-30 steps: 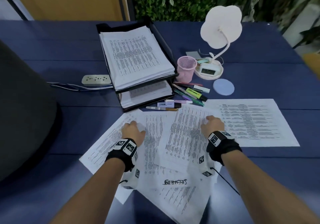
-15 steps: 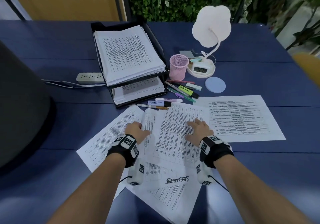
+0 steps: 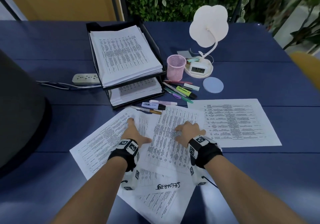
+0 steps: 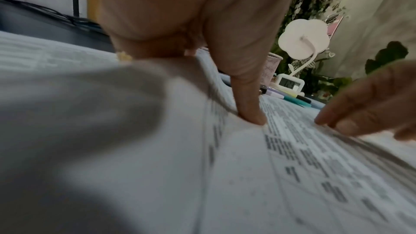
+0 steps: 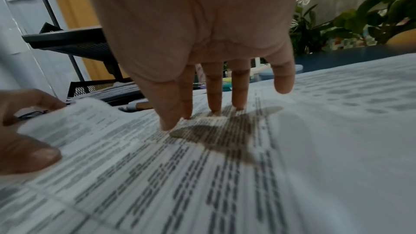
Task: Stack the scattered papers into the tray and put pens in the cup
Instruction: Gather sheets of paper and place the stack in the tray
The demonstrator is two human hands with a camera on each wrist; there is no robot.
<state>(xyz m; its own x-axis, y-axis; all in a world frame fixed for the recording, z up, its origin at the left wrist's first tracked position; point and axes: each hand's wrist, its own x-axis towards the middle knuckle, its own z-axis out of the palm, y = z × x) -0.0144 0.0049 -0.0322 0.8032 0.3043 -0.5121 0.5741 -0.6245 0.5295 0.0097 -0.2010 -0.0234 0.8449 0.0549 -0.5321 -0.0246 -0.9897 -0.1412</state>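
Several printed sheets lie overlapping on the blue table in front of me. My left hand [image 3: 134, 132] lies flat on them, fingers stretched forward, its thumb [image 4: 247, 111] pressing beside the top sheet's [image 3: 174, 137] left edge. My right hand [image 3: 188, 130] presses straight fingertips [image 5: 216, 108] onto that top sheet. Another sheet [image 3: 239, 123] lies apart to the right, and one with black handwriting [image 3: 164, 189] sits between my wrists. The black two-tier tray [image 3: 153, 40] behind holds paper stacks. The pink mesh cup [image 3: 175, 68] stands right of it, with several pens and highlighters [image 3: 180, 92] scattered in front.
A power strip [image 3: 85, 78] with cables lies left of the tray. Behind the cup stand a white flower-shaped lamp [image 3: 207, 28] with a small clock [image 3: 198, 69] on its base, and a round blue coaster [image 3: 213, 86]. A large dark rounded object [image 3: 19, 111] fills the left edge.
My right hand has slid left across the top sheet, closer to the left hand. The left hand has stretched its fingers forward and spread its thumb towards that sheet.
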